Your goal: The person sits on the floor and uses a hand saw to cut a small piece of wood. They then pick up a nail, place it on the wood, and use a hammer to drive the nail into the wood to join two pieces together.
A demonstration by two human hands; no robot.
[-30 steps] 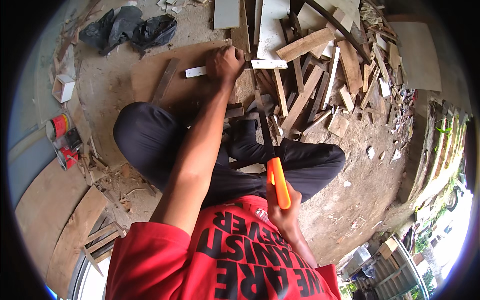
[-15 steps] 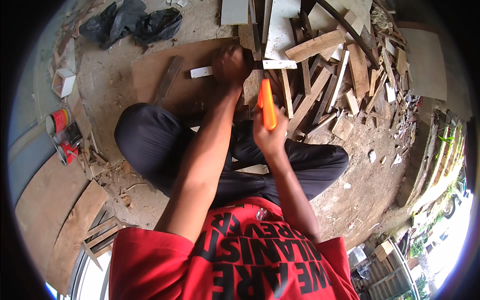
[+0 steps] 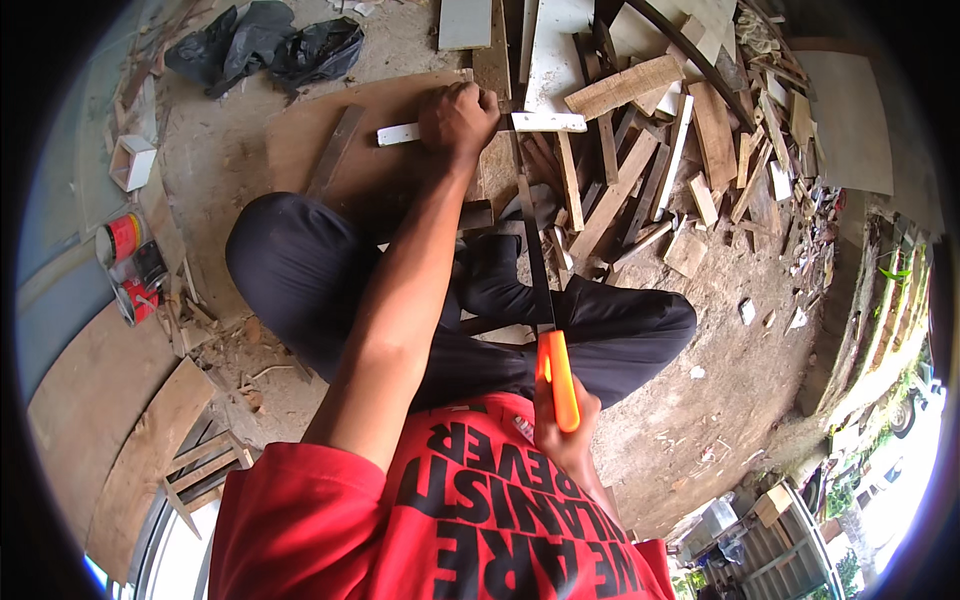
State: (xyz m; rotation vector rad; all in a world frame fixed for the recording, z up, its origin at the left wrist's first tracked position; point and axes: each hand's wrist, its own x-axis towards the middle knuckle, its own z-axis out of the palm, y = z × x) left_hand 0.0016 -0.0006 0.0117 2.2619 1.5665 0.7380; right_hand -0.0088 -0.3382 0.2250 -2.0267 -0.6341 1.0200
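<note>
My left hand (image 3: 460, 118) is closed around a narrow white-painted wooden strip (image 3: 548, 122) and bears down on it. The strip lies crosswise, its ends showing on both sides of the fist. In my right hand (image 3: 572, 420), close to my torso, is the orange handle of a handsaw (image 3: 557, 375). Its long dark blade runs away from me, up to the strip just right of my left fist. The blade's far tip and the cut are too small to make out. What props the strip from below is partly hidden by my hand.
A brown plywood sheet (image 3: 290, 140) lies on the floor, with a dark wood strip (image 3: 337, 150) on it. Scrap wood is heaped at the far right, including a rough plank (image 3: 622, 86). Black plastic bags (image 3: 255, 45) lie far left; red cans (image 3: 138, 298) stand at the left.
My right hand has drawn the saw back toward my torso, baring much more of the blade. My left hand stays on the white strip; the view has shifted slightly.
</note>
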